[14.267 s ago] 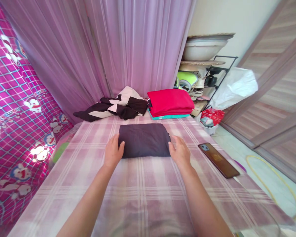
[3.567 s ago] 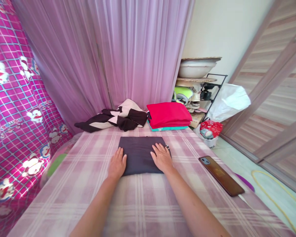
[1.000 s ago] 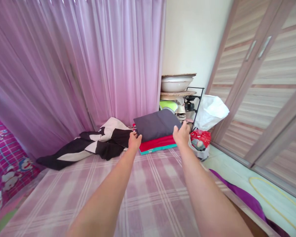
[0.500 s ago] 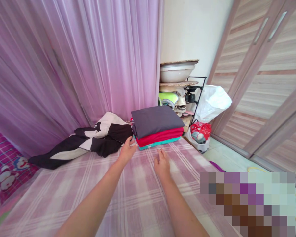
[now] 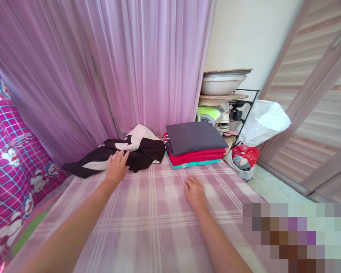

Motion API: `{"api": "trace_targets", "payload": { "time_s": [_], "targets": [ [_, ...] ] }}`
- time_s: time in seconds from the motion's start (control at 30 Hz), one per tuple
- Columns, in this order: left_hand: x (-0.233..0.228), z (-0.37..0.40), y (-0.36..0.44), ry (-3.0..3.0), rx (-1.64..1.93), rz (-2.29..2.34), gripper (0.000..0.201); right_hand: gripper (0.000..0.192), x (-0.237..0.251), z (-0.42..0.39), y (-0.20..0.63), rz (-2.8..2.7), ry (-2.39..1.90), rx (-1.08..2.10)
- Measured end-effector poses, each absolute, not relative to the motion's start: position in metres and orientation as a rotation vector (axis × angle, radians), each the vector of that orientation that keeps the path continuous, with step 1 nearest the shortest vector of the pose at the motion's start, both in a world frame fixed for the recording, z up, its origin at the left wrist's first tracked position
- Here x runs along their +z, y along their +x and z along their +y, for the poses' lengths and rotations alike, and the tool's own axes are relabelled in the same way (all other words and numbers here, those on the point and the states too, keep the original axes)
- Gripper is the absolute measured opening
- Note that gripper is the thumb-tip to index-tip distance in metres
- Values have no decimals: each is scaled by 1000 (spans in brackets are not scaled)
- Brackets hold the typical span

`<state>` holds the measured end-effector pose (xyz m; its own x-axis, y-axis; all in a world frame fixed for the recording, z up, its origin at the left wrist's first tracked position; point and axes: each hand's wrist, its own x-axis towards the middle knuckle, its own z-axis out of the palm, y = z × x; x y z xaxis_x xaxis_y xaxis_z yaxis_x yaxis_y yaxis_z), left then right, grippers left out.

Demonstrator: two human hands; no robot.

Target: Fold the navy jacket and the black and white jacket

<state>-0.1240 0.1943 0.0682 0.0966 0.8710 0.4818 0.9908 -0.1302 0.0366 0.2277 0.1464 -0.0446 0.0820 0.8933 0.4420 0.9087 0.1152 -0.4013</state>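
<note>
A black and off-white jacket [image 5: 143, 146] lies loosely spread against the curtain. My left hand [image 5: 118, 167] is at its near edge with fingers spread, holding nothing; whether the fingertips touch the cloth is hard to tell. To the jacket's right is a stack of folded clothes: a dark grey piece [image 5: 197, 137] on top, red cloth [image 5: 199, 155] under it, and teal cloth [image 5: 194, 164] at the bottom. Just in front of this stack, my right hand [image 5: 195, 192] is low over the checked bedcover [image 5: 136, 223], its fingers loosely bent and nothing in them.
Purple curtains [image 5: 147, 68] hang behind the clothes. Beyond the bed's right side are a black rack [image 5: 248, 110] with shoes and a white basin [image 5: 223, 84], white and red bags [image 5: 246, 155], and a wooden wardrobe [image 5: 309, 102]. Pink patterned fabric [image 5: 19, 151] hangs at left.
My left hand has moved left, from beside the folded stack to the jacket. My right hand has drawn back slightly, its fingers more bent. The view has turned left.
</note>
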Motion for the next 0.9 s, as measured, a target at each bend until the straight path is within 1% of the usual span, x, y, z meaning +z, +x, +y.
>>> {"api": "trace_targets", "payload": {
  "time_s": [0.03, 0.1, 0.2, 0.37, 0.53, 0.7, 0.77, 0.9],
  "targets": [
    [73, 200, -131, -2091, -512, -1868, 57, 30, -44, 146, 228, -1786, -1752, -37],
    [81, 209, -141, -2119, -399, -1926, 47, 30, -44, 146, 228, -1785, -1746, -55],
    [86, 215, -147, -2141, -308, -1993, 35, 31, -44, 147, 230, -1788, -1739, -72],
    [83, 189, -150, -2218, -285, -2092, 35, 31, -45, 149, 231, -1794, -1741, -74],
    [66, 127, -154, -2370, -472, -2125, 38, 31, -42, 148, 231, -1836, -1741, -81],
    [46, 74, -154, -2423, -678, -2199, 36, 31, -36, 137, 228, -1874, -1752, 2],
    [41, 57, -156, -2480, -803, -2218, 34, 31, -34, 129, 225, -1867, -1758, 82],
    [41, 26, -164, -2655, -968, -2197, 30, 32, -26, 114, 212, -1827, -1716, 369]
  ]
}}
